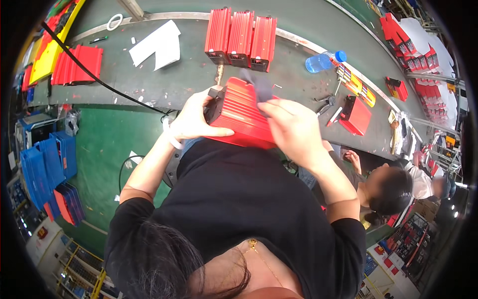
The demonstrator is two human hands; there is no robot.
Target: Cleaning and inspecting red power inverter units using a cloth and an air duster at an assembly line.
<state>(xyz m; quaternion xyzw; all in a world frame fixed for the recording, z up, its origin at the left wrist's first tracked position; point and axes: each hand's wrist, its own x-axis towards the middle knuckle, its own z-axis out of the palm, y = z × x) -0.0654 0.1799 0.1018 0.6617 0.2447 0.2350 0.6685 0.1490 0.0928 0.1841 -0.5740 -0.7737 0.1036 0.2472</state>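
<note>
A red ribbed metal case with a black end panel [241,112], like a power inverter housing, is held tilted close to my body at the bench's near edge. My left hand [194,117] grips its left end, the thumb lying along the ribbed side. My right hand [294,124] is at its right end, fingers pinched on a dark grey cloth [259,85] that lies over the top of the case. The cloth is smeared by motion. Just beyond stand three similar red cases [241,37] side by side on the bench.
White papers [159,45], more red cases [77,65] and a black cable [107,87] are at the left. To the right are a blue-capped bottle [321,62], a yellow-and-red package [356,84], another red case [356,115] and a seated person [383,187]. Blue bins [47,162] stand at the lower left.
</note>
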